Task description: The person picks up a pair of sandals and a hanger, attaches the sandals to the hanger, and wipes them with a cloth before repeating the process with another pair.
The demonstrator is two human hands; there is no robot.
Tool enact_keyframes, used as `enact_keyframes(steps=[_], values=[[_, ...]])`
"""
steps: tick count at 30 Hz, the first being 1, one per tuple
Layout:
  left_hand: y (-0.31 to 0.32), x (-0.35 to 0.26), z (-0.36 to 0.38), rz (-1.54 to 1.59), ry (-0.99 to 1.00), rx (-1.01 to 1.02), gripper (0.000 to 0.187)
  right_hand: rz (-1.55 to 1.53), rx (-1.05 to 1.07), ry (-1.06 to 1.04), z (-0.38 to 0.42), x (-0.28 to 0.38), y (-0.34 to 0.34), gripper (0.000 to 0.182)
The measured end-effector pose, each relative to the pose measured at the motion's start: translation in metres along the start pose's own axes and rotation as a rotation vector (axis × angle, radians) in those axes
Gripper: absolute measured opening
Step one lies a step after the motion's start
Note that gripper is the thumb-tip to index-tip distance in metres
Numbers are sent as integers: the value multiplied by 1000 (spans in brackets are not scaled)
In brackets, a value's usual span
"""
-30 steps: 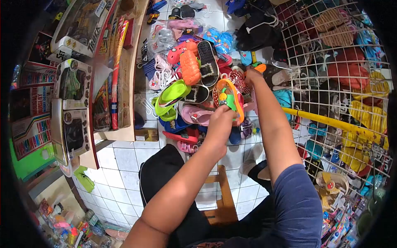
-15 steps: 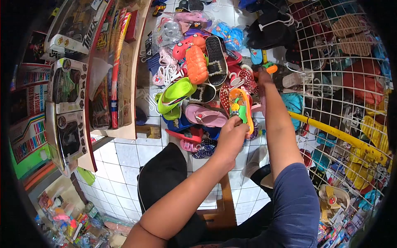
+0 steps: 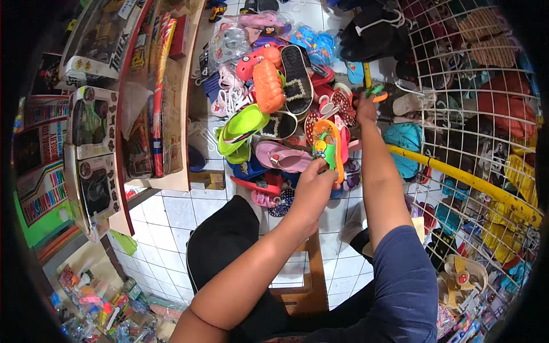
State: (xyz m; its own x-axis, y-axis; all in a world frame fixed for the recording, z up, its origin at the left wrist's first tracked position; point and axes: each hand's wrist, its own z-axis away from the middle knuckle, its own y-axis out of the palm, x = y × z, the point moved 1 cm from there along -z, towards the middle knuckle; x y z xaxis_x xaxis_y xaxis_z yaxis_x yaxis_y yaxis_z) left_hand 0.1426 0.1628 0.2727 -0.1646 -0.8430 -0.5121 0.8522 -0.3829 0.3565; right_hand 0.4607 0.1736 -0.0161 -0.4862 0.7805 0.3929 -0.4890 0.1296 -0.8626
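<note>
My left hand (image 3: pixel 316 186) is closed on an orange and green sandal (image 3: pixel 337 140) with a yellow cartoon figure, held over the front right of a shoe pile. Farther off at the pile's right side, my right hand (image 3: pixel 366 107) is closed around a second orange and green sandal (image 3: pixel 378 97), mostly hidden by the hand. Red polka-dot shoes (image 3: pixel 343 107) lie between the hands. Left of them are a pink sandal (image 3: pixel 284 157), a lime green shoe (image 3: pixel 243 130), an orange puffy slipper (image 3: pixel 269 87) and a black slide (image 3: pixel 296 80).
On the left stands a shelf (image 3: pixel 182 114) with boxed toys (image 3: pixel 94 120). A white wire rack (image 3: pixel 452 103) hung with footwear and a yellow bar (image 3: pixel 469 182) fill the right. A wooden stool (image 3: pixel 314 280) and a black cloth item (image 3: pixel 223 243) are nearby on the tiled floor.
My right hand has shifted slightly with its sandal, whose green part now shows more. My left hand and its sandal have moved a little left and down. The view has shifted slightly.
</note>
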Motion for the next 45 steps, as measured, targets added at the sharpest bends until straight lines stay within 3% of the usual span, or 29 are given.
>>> enact_keyframes(steps=[1, 3, 7, 8, 9, 11, 13, 15, 17, 20, 23, 25, 27, 29, 30, 31, 32, 33, 35, 37, 41, 43, 45], values=[[1, 1, 0, -12, -4, 21, 17, 2, 8, 5, 5, -1, 0, 60], [3, 0, 2, -26, -5, 34, 18, 189, -244, -105, 7, 9, -4, 53], [5, -3, 2, 6, -49, 53, 23, 207, -84, 154, -10, 13, -7, 37], [5, -4, 2, -8, -59, 49, 22, -184, -170, 367, -11, 8, -3, 33], [5, -5, 2, -22, -69, 43, 22, -176, -168, 366, -6, 7, -6, 33], [7, -9, 2, -16, -29, 16, 18, 254, -79, 172, 3, 11, -12, 32], [6, -8, 0, -5, 28, 11, 16, 218, -106, 239, 17, 23, -17, 27], [7, -12, 4, 24, 39, -16, 15, 427, -222, 183, 26, 33, -29, 27], [8, -14, 5, 55, 58, -33, 15, 359, -305, 158, 29, 46, -41, 28], [3, -17, 6, 111, 91, -50, 17, 499, -339, 11, 38, 70, -62, 30], [-3, -27, 8, 93, 122, -80, 20, 317, -532, -49, 85, 107, -82, 29], [-12, -35, 3, 96, 144, -84, 26, -10, -686, -229, 113, 113, -87, 32], [-26, -51, 4, 56, 152, -31, 32, -278, -695, -44, 173, 137, -102, 41], [-41, -65, 6, 49, 242, -17, 32, -298, -676, -69, 241, 131, -102, 45], [-47, -76, 13, 60, 278, 7, 31, -235, -543, -42, 296, 150, -126, 44], [-46, -92, 40, -8, 321, -73, 29, -302, -591, -153, 336, 147, -126, 43], [-52, -94, 41, -36, 401, -49, 27, -174, -350, -123, 372, 137, -133, 43], [-61, -97, 36, -63, 486, -26, 26, -267, -386, -168, 410, 129, -135, 44], [-73, -96, 31, -54, 552, -41, 25, -116, -178, -144, 477, 111, -159, 43], [-82, -89, 31, -55, 616, -53, 24, -15, -139, -336, 529, 89, -183, 41], [-93, -67, 46, -451, 753, -330, 29, -188, -239, -468, 588, 71, -213, 33], [-94, -55, 63, -671, 814, -335, 28, -436, -229, -77, 598, 66, -215, 31], [-90, -39, 85, -641, 842, -235, 28, -744, -350, 29, 590, 59, -192, 34]])
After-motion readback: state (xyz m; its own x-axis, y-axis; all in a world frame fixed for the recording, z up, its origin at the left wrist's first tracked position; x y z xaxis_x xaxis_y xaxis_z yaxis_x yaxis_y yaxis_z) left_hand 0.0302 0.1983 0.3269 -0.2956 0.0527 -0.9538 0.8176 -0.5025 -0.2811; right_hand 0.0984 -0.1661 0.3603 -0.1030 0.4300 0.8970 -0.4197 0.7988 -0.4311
